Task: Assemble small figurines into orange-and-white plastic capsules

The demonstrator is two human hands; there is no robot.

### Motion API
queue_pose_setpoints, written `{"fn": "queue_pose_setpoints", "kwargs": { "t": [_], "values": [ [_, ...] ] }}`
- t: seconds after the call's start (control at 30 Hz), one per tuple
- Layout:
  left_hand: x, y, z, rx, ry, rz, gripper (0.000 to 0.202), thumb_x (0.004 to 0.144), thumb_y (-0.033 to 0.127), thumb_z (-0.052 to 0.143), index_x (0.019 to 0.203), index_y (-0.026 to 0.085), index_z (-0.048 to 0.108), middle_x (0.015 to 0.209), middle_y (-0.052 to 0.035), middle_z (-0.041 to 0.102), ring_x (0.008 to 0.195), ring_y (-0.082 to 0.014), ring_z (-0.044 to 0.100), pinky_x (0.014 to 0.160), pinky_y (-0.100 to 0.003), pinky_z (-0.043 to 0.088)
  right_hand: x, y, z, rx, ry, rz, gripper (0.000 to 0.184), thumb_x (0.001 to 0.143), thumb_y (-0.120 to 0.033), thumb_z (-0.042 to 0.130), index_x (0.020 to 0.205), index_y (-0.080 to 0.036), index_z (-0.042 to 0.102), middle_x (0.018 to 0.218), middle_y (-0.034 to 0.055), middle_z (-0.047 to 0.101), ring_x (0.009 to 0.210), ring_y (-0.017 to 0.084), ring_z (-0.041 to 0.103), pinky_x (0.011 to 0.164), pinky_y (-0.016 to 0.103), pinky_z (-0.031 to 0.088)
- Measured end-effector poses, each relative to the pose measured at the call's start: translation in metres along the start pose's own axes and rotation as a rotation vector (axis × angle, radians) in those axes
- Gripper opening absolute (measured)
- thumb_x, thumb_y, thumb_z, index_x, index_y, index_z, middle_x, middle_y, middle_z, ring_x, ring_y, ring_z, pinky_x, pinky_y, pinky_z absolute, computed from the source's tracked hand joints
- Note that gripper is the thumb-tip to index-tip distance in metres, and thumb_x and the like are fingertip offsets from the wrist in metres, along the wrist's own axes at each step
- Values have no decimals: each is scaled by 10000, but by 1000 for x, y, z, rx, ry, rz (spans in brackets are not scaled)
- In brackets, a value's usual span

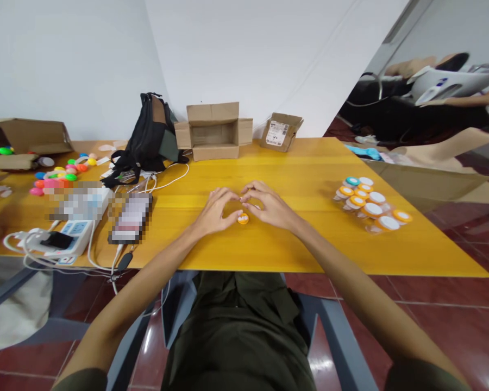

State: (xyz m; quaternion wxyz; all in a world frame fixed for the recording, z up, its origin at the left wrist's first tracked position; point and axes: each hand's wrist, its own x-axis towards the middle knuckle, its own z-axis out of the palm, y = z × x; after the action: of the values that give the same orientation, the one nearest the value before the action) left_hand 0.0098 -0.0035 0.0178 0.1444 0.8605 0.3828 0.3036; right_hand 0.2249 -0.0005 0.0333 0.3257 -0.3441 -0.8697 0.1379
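My left hand (215, 210) and my right hand (269, 205) rest together on the yellow table (293, 239), fingertips touching above a small orange-lidded tub (243, 219). The tub sits on the table between my thumbs. Both hands curl their fingers over it, and my thumbs press at its sides. Most of the tub is hidden under the fingers.
A clear pack of several small tubs (369, 204) with orange, white and teal lids lies to the right. An open cardboard box (214, 132), a black backpack (150, 136) and a small parcel (280, 132) stand at the back. Cables, a power strip (71, 236) and coloured balls (61, 174) crowd the left.
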Motion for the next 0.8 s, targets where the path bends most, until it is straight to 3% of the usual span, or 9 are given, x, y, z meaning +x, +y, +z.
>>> {"fn": "queue_pose_setpoints", "kwargs": {
  "t": [0.1,0.17,0.3,0.4,0.53,0.67,0.8],
  "values": [
    [1,-13,-13,54,167,-130,168,918,262,570,1075,220,610,1073,-66,640,1042,-252,569,991,-427,449,6,6,1,22,44,16,120,903,-187,583,895,-253,683,1081,73,677,1052,263,642,952,461,519],
    [1,-25,-18,105,218,-242,214,876,216,602,1090,222,617,1119,-72,635,1092,-270,559,1008,-439,446,6,9,2,37,63,26,119,904,-189,581,893,-250,683,1052,71,685,1030,261,649,944,463,521],
    [4,-42,-18,122,111,-375,292,808,214,700,1099,219,668,1122,-83,642,1117,-298,552,1008,-457,447,-9,10,1,72,61,52,105,937,-253,585,937,-257,690,1015,68,705,988,261,666,920,465,535],
    [8,-44,-15,90,36,-345,197,822,232,711,1019,226,717,1034,-67,655,1058,-281,567,991,-442,451,-28,7,1,72,37,92,134,945,-361,626,1027,-272,684,1053,77,721,1007,281,673,933,491,543],
    [9,-39,-14,38,48,-281,86,833,226,694,910,216,731,925,-47,661,964,-249,582,956,-409,463,-46,4,5,47,-43,136,294,908,-441,687,1158,-288,656,1176,86,717,1059,295,676,956,519,555],
    [2,-30,-17,-85,105,-241,124,830,211,665,936,205,729,952,-47,687,939,-226,602,908,-363,476,-44,5,13,31,-88,163,385,894,-427,705,1250,-302,628,1327,91,673,1150,306,662,1032,558,522],
    [-1,-19,-18,-335,120,-219,185,811,244,688,982,213,753,972,-39,729,914,-204,615,851,-321,473,-35,4,18,51,-108,155,308,898,-359,703,1193,-288,649,1259,88,707,1121,294,672,1025,545,523]
  ]
}}
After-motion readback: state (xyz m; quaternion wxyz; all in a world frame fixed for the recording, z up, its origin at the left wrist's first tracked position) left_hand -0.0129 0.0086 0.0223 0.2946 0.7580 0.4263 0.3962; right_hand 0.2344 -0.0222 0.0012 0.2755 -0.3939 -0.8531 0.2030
